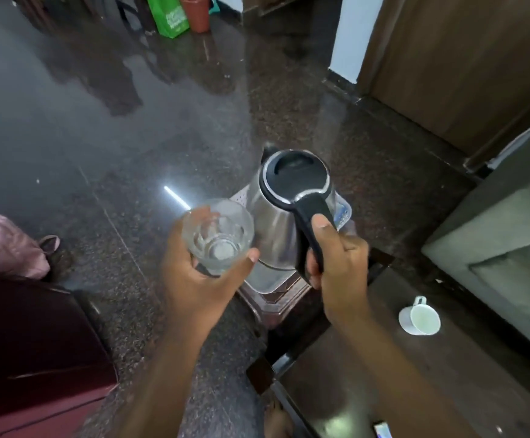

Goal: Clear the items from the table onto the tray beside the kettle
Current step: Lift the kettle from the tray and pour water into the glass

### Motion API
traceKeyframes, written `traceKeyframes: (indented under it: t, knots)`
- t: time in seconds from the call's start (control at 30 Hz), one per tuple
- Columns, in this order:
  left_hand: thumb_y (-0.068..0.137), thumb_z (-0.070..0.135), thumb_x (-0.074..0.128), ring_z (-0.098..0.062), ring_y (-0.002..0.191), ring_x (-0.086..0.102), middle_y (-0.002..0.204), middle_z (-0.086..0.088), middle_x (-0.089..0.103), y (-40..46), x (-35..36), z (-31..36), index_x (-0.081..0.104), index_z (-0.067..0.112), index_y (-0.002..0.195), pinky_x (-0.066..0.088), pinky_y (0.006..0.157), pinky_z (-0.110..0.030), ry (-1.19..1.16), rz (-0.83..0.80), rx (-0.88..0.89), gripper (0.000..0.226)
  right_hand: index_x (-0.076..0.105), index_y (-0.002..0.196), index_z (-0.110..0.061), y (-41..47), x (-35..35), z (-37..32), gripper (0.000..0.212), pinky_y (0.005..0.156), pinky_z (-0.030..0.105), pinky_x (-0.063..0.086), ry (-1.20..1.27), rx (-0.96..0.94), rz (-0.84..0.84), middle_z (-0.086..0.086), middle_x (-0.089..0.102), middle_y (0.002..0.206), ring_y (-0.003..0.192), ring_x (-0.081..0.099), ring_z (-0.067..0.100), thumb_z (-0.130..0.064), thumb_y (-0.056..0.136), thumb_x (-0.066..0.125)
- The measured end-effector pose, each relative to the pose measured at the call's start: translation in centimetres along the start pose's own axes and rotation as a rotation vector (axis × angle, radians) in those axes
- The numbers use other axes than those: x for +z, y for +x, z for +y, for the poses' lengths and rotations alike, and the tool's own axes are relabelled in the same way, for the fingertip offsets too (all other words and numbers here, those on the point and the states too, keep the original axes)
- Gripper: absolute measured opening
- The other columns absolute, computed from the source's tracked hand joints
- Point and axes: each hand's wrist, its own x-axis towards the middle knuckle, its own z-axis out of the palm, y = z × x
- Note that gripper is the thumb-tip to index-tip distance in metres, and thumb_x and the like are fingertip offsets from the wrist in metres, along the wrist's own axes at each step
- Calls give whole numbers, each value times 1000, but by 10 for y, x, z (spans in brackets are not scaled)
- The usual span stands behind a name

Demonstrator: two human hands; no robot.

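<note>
My left hand grips a clear drinking glass, held upright in the air just left of the kettle. My right hand is wrapped round the black handle of a steel electric kettle with a black lid. The kettle is over a clear plastic tray that lies on a small dark wooden stool. Most of the tray is hidden behind the kettle and glass. A white cup lies on its side on the dark glass table at the lower right.
A phone lies at the table's near edge. A grey sofa stands on the right, a maroon one on the left with a pink bag beyond it. Polished granite floor stretches ahead to a green bag and a wooden door.
</note>
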Motion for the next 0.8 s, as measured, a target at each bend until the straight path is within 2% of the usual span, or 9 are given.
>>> traceKeyframes:
  t: [0.07, 0.1, 0.17, 0.2, 0.3, 0.4, 0.53, 0.67, 0.8]
  knots:
    - [70, 42, 96, -27, 116, 73, 129, 3, 70, -11, 7, 13, 64, 16, 138, 66, 90, -51, 24, -71, -34, 80, 42, 44, 0, -15, -28, -15, 72, 42, 19, 33, -20, 13, 18, 4, 39, 36, 33, 36, 12, -53, 88, 62]
    - [68, 44, 96, -27, 118, 70, 130, 6, 69, -18, 11, 20, 65, 23, 137, 64, 93, -49, 64, -98, -29, 79, 41, 43, -2, -23, -44, -23, 72, 41, 19, 31, -30, 30, 35, 5, 38, 36, 33, 35, 13, -54, 86, 63]
    - [65, 51, 94, -21, 121, 66, 131, 10, 65, -31, 21, 35, 65, 33, 135, 61, 96, -35, 104, -134, -22, 78, 40, 40, -9, -38, -75, -38, 68, 41, 19, 29, -63, 50, 61, 6, 36, 37, 34, 33, 14, -55, 84, 64]
    - [64, 53, 94, -19, 122, 65, 131, 8, 64, -37, 26, 44, 65, 33, 135, 61, 94, -32, 87, -152, -43, 79, 39, 39, -13, -47, -91, -46, 67, 41, 20, 29, -87, 55, 63, 6, 35, 37, 34, 33, 14, -56, 84, 64]
    - [63, 55, 95, -25, 121, 67, 132, -1, 63, -54, 44, 71, 63, 21, 135, 63, 92, -39, 57, -223, -57, 86, 41, 38, -15, -72, -139, -71, 67, 44, 22, 28, -164, 91, 63, 7, 35, 38, 36, 31, 15, -60, 83, 63]
    - [64, 53, 92, -24, 122, 66, 131, 5, 62, -72, 62, 97, 61, 27, 135, 63, 94, -47, 102, -285, -21, 81, 41, 38, -15, -97, -183, -97, 69, 46, 26, 26, -192, 106, 65, 7, 34, 38, 38, 31, 15, -61, 83, 62]
    - [65, 52, 92, -26, 123, 63, 129, 14, 58, -94, 89, 124, 60, 24, 136, 62, 91, -58, 141, -397, 17, 83, 38, 40, -2, -130, -235, -127, 79, 46, 24, 29, -238, 81, 63, 7, 35, 37, 38, 31, 16, -62, 85, 60]
    - [63, 52, 94, -21, 120, 65, 127, 9, 63, -124, 121, 153, 62, 27, 135, 61, 94, -55, 156, -505, 28, 83, 39, 42, 4, -168, -283, -156, 80, 46, 23, 29, -255, 94, 89, 4, 35, 36, 38, 32, 15, -60, 84, 61]
    - [62, 46, 96, -16, 122, 66, 131, 6, 66, -160, 155, 173, 61, 24, 139, 58, 102, -51, 140, -549, -15, 87, 41, 43, 6, -201, -326, -178, 79, 46, 24, 30, -295, 110, 126, 10, 36, 36, 39, 33, 17, -58, 84, 62]
